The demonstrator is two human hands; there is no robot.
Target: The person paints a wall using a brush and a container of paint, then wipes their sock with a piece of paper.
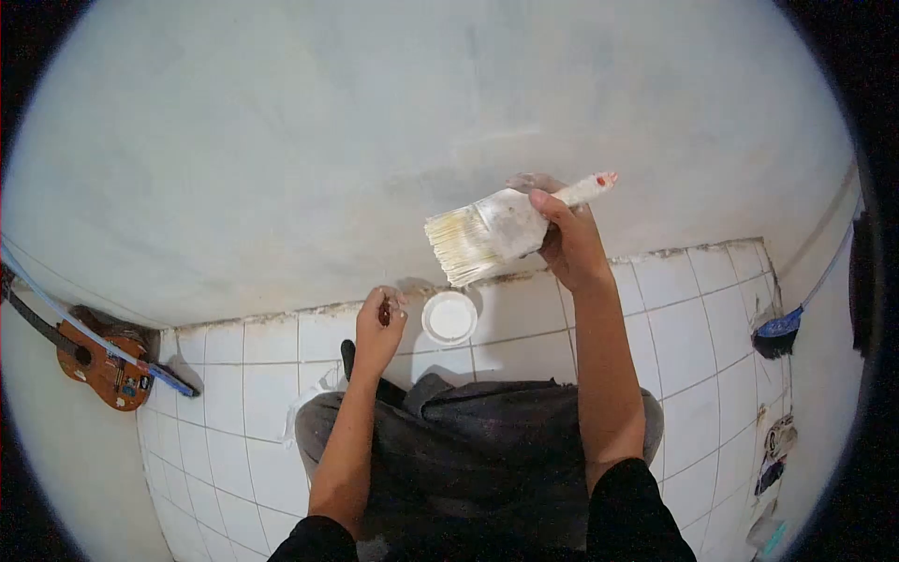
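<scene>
My right hand (568, 239) grips a wide paintbrush (513, 225) around its base, in front of the wall. The brush's pale bristles point left and down, and its paint-smeared handle sticks out to the upper right. My left hand (382, 314) is closed, with curled, white-smudged fingers, low by the wall's foot; what it holds, if anything, is hidden. Just to its right, a small round white tub (449, 317) stands on the floor below the bristles. Ahead of me is the grey-white wall (309, 140), patchy in places.
White floor tiles (524, 347) run along the wall's rough lower edge. At the left are a guitar (103, 365) and a blue squeegee-like tool (171, 379) on a long pole. A blue-headed broom (777, 328) leans at the right, above dark scraps (770, 476). My grey-trousered knees (478, 440) are folded below.
</scene>
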